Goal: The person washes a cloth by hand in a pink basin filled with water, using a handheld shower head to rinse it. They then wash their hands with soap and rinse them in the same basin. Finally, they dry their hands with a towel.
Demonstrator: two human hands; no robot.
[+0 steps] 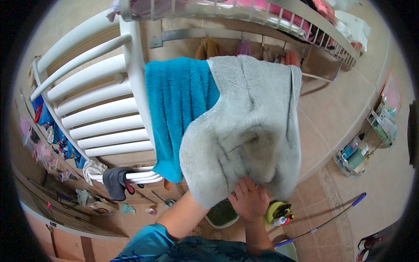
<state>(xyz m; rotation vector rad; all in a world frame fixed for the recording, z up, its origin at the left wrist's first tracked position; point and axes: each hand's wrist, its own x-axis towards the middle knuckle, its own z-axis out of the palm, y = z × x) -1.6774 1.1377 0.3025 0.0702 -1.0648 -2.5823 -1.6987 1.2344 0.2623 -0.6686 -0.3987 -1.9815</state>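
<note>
A light grey plush towel (245, 98) hangs in front of me, bunched and partly blurred in its lower middle. Behind and to the left of it hangs a teal terry towel (180, 108). My left forearm reaches up under the grey towel, which hides my left hand. At the grey towel's lower edge is my right hand (250, 199), its fingers pointing up against the cloth. Motion blur there leaves it unclear whether the fingers grip the fabric or only touch it.
A white towel radiator (101, 113) stands left, with a dark grey cloth (116, 181) on its low bars. Above is a white wire rack (278, 14). Below are a dark basin (223, 214), a yellow-green tub (275, 211) with bottles and a purple-ended pole (327, 219). Corner shelves (352, 160) hold bottles.
</note>
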